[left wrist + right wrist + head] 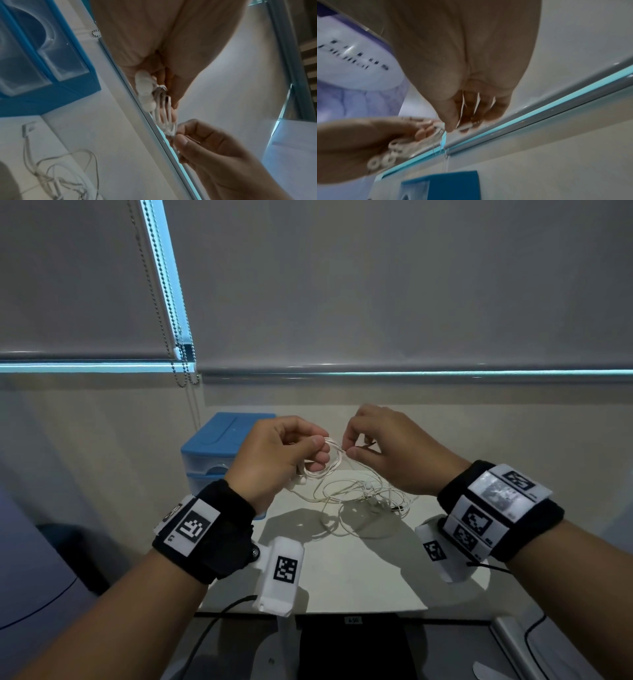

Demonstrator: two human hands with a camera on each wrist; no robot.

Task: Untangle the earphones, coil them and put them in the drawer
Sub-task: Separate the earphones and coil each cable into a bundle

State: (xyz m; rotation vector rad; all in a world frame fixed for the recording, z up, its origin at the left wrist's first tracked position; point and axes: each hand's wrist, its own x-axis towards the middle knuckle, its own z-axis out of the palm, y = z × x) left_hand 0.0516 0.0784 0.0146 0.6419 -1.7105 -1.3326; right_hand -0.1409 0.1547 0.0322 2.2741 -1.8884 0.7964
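Both hands are raised above the white table (359, 577), close together at the centre of the head view. The left hand (274, 460) has its fingers curled around a small coil of white earphone cable (325, 465); several loops pass over the fingers, and the thumb presses the bundle against them. In the left wrist view the two white earbuds (145, 89) lie against the palm side of this hand, with the loops running out past the fingertips. The right hand (387, 450) pinches the cable between thumb and forefinger just beside the coil, at the point where the strands leave the left hand; its other fingers are curled inward, and in the right wrist view thin white strands cross them. A second set of earphones (363, 501) lies on the table below the hands as a loose tangle, with an earbud and loops spread toward the right. Whether this tangle is joined to the held cable cannot be determined. The blue drawer unit (219, 450) stands at the rear left corner of the table, partly hidden by the left hand; its translucent drawer fronts (39, 54) appear closed in the left wrist view. Each wrist carries a black strap with printed marker tags. A grey roller blind (376, 285) with a bead chain (178, 337) hangs behind the table.
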